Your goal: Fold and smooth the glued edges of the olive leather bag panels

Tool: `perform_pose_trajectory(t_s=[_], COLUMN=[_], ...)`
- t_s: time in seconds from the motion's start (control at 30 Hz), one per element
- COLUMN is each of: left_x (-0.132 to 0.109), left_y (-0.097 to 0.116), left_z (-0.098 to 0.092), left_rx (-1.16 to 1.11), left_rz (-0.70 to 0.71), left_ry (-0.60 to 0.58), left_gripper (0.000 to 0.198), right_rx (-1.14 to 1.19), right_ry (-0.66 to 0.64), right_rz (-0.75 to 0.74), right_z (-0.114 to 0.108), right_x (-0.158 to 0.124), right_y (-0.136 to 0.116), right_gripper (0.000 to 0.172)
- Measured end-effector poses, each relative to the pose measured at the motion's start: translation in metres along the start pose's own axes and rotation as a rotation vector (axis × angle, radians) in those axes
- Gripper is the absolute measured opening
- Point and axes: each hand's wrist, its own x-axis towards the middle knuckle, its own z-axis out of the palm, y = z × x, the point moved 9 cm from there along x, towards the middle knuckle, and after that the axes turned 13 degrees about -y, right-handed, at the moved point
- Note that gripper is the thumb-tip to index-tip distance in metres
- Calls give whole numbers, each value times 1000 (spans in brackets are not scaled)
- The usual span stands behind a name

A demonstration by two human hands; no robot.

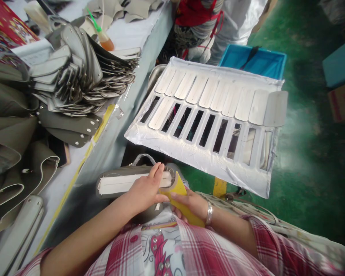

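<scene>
A dark olive-grey bag-like piece with a long white strip along its upward face lies close to my body. A thin light loop shows behind it. My left hand rests on the right part of the strip, fingers stretched out and the thumb toward a curved yellow sheet. My right hand, with a silver bracelet at the wrist, is wrapped round the yellow sheet, whose upper edge touches the bag's right end. The left palm is hidden, as are some right fingertips.
Ahead stands a white slotted rack bearing a row of white strips. On the left table are stacked grey pieces and a glue bottle with a green tip. A blue crate and another person are beyond.
</scene>
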Motion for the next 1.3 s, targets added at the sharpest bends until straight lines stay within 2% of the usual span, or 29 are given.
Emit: perform_pose_trajectory(t_s=[0.1,0.17,0.27,0.53,0.77,1.0,1.17,1.3], left_x=[0,-1,-5,-5,-5,-3,-1,-1], left_y=[-1,1,3,-3,-5,-3,-2,0], left_z=[0,0,-3,-4,-5,-6,-6,-4], left_rx=[-16,-82,-192,-263,-326,-207,-113,-44], left_rz=[-11,24,83,46,188,74,8,-23], left_ry=[-1,3,27,29,-3,-5,-10,-18], left_gripper=[94,94,92,82,91,79,76,77], right_rx=[26,20,-10,66,-70,-76,-85,-107], right_ry=[26,39,47,-22,99,15,49,10], right_rz=[-100,-111,-82,7,-89,8,62,97], right_z=[-1,-2,-2,3,-3,-1,-1,2], right_x=[9,12,9,-7,-18,-7,-7,-7], right_y=[0,3,10,32,8,0,-5,-11], right_gripper=[39,40,47,49,55,49,49,49])
